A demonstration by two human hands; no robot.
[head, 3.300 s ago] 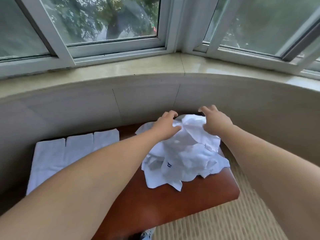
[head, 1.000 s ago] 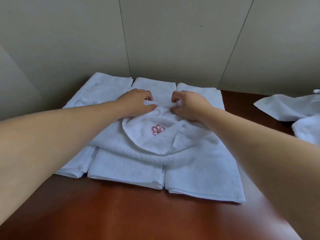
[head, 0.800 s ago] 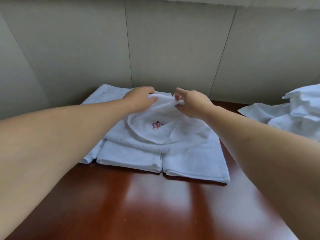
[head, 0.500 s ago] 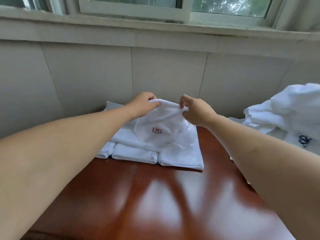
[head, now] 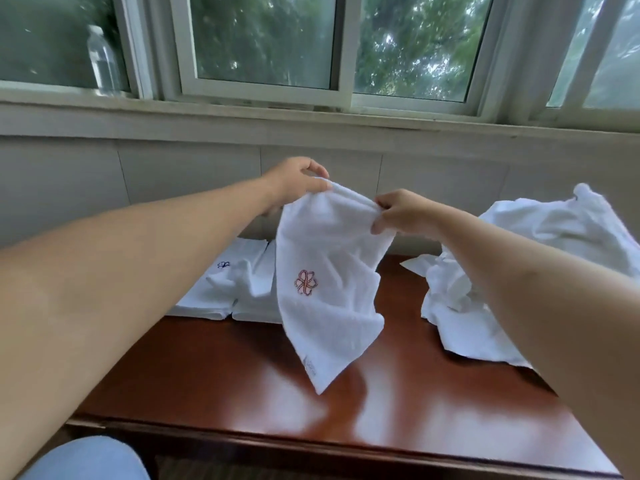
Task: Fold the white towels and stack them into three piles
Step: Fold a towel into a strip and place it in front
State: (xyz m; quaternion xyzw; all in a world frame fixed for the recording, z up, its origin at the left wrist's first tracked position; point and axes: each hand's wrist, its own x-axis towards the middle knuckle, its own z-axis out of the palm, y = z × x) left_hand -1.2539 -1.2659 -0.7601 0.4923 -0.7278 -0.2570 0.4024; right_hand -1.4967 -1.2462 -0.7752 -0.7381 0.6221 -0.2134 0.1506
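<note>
Towel hung pinched by left hand and right hand, unfolded; folded towels lay behind, crumpled heap still waited.

The held towel covers the right part of the folded stacks, so their count can't be read. The right arm hides part of the loose heap. The bench runs off the bottom edge. The bottle on the sill is blurred.
</note>
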